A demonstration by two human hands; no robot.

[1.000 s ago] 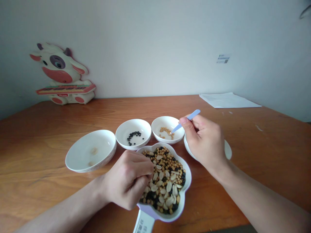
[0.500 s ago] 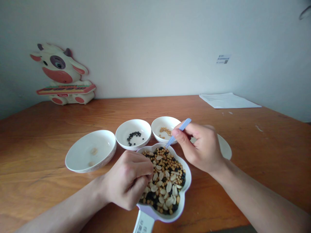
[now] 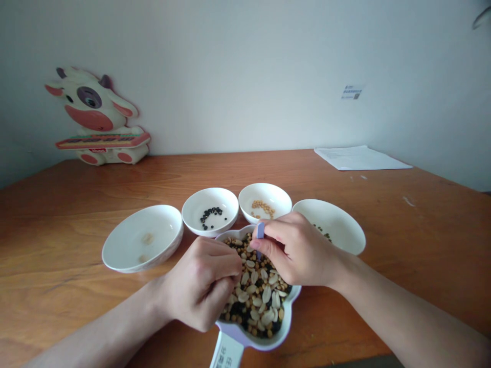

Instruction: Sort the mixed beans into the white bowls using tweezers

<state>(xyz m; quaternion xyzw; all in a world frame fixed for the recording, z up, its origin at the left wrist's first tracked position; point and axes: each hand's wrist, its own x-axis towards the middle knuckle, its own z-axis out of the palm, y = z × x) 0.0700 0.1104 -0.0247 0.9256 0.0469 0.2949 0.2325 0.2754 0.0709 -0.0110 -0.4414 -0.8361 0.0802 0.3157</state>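
Between the thumb and fingers of my right hand (image 3: 303, 248) is a pair of light purple tweezers (image 3: 260, 232), tips down among the beans. Below them lies a flower-shaped dish (image 3: 293, 301) with a pale handle, filled with mixed peanuts (image 3: 267, 294), yellow beans and dark beans. My left hand (image 3: 205, 281) is closed in a fist over the dish's left side; whatever its fingers hold is hidden. Behind the dish, one white bowl (image 3: 210, 193) contains black beans (image 3: 210, 214) and another white bowl (image 3: 264, 189) contains yellow beans (image 3: 264, 207).
At the left stands a wide white bowl (image 3: 123, 245) with a few pale pieces inside. Partly behind my right wrist is another white bowl (image 3: 341, 225) with small green beans. A cow toy with a keyboard (image 3: 102, 128) and papers (image 3: 360, 157) are near the wall.
My right hand has moved left and down with the tweezers, from the dish's far rim to over the beans. The right-hand bowl shows more. My left hand stays put.
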